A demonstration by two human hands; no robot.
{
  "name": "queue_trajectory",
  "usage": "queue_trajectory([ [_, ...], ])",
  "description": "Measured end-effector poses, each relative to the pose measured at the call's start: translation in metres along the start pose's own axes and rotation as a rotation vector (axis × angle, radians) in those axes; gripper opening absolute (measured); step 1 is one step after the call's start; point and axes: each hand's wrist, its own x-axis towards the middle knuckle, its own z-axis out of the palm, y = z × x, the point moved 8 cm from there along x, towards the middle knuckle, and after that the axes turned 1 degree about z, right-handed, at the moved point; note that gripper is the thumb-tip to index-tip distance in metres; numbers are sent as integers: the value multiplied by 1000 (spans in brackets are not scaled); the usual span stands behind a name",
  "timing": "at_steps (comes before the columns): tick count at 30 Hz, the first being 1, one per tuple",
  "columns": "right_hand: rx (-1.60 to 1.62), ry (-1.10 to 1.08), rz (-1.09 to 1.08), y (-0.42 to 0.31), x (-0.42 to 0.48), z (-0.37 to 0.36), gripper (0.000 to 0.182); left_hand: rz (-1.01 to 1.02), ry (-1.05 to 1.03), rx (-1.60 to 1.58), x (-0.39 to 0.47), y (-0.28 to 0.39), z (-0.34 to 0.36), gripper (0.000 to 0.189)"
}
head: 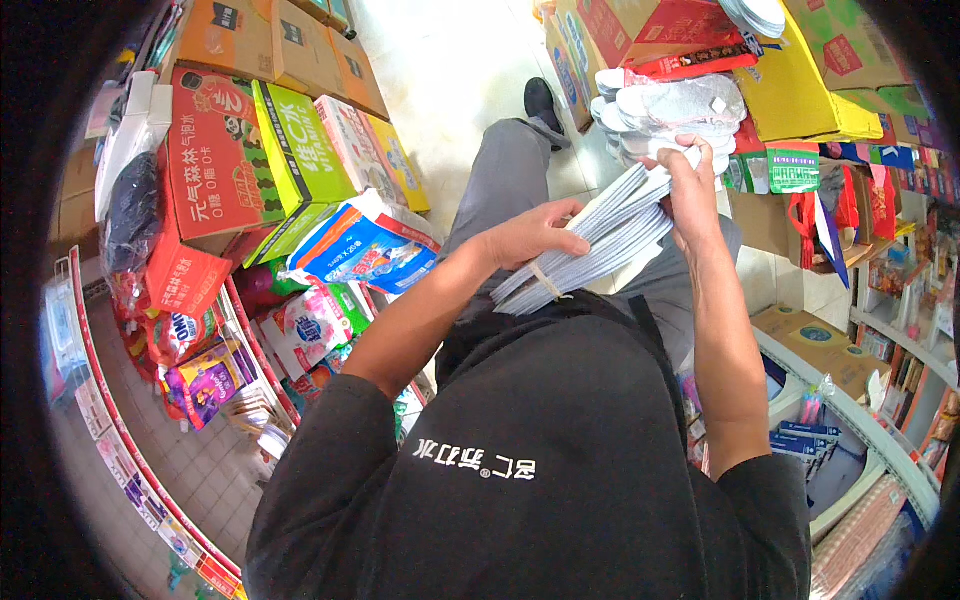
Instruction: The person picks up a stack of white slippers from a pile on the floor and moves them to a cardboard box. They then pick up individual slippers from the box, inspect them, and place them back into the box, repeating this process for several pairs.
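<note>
A bundle of grey-white shoe insoles, seen edge-on, is held above my lap. Around its near end runs a pale tie band. My left hand grips the bundle's left side, thumb laid across the edges. At the far end, my right hand holds the insoles between thumb and fingers, where the stack fans apart a little. Just beyond that hand lies a pile of similar insoles, some in clear wrapping. The lower side of the bundle is partly hidden.
To the left stand a red carton, a green carton and a blue-and-white plastic pack, above shelves with detergent bags. A yellow box stands at the right. Below it is a shelf rail. Pale floor tiles show ahead.
</note>
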Motion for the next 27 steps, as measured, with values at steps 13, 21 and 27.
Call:
queue_trajectory([
  [13, -168, 28, -85, 30, -14, -1, 43, -43, 82, -65, -5, -11, -14, 69],
  [21, -516, 91, -344, -30, -29, 18, 46, -26, 66, 82, -2, 8, -5, 69],
  [27, -518, 37, -258, -17, -27, 16, 32, 11, 107, 21, -5, 4, -3, 69],
])
